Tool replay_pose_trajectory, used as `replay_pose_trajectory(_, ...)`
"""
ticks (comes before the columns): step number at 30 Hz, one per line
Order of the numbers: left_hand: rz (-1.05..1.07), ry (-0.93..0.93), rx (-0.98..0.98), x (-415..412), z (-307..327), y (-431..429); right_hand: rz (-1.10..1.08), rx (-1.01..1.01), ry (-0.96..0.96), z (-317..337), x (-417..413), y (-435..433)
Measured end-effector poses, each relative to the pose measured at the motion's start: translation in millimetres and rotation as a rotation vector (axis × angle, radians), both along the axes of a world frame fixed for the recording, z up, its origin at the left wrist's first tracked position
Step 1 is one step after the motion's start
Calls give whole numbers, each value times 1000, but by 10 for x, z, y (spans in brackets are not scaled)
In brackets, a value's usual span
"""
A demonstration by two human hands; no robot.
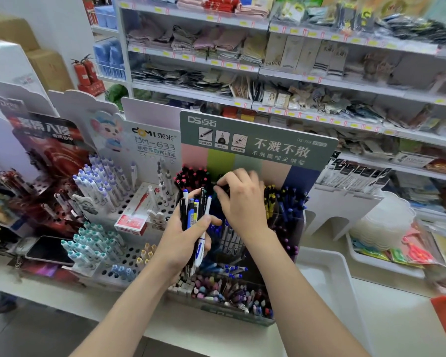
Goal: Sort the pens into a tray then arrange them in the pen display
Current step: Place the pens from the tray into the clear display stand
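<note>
Pens (193, 215): you've got a mixed bunch (black, blue, white barrels) clamped upright in your left hand (186, 238), thumb across the front, fingers wrapped behind, held over the left-centre of the pen display (258, 148). Keeping them fanned tips-up likely lets you read colours w/o putting them down, and it leaves the other hand free. Your right hand (240, 199) is arched over the dark pens in the display's back row, under the green header board, knuckles up, fingertips dipped among the caps. They're blurred and partly hidden, so can't tell if it's pinching one or just parting them. More loose pens lie jumbled in the front compartment (229, 295) at the display's near edge, mixed pastel and blue, prob. unsorted. The white tray (327, 276) sits just right of the display, near the counter's front edge, none of the pens you're holding in it. So by my read you're in the gathering/sorting stage, display arranging not yet begun. Watch the bundle: it's thick for one grip, and one could slip down into the rows below.
</note>
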State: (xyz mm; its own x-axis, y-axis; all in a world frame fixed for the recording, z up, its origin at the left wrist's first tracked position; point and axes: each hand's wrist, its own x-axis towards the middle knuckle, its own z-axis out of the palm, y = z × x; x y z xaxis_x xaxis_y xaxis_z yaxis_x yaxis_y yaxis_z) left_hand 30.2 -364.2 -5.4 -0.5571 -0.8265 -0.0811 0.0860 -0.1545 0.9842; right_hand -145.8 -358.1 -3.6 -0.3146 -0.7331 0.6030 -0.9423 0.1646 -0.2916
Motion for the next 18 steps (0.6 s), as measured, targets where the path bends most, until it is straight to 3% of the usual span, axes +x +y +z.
replay_pose_trajectory(8,51,25,34,-48,-11,15,34,97,33,47,2,41)
replay_pose_trajectory(11,18,47,31,-28,-22,16,106,-94,-301,95,79,228)
replay_pose_trajectory(15,-75,71,35,19,-57,67,225,131,-741,63,258,514)
replay_pose_trajectory(18,-136,3,7,51,-125,119,212,44,-1109,-26,303,649)
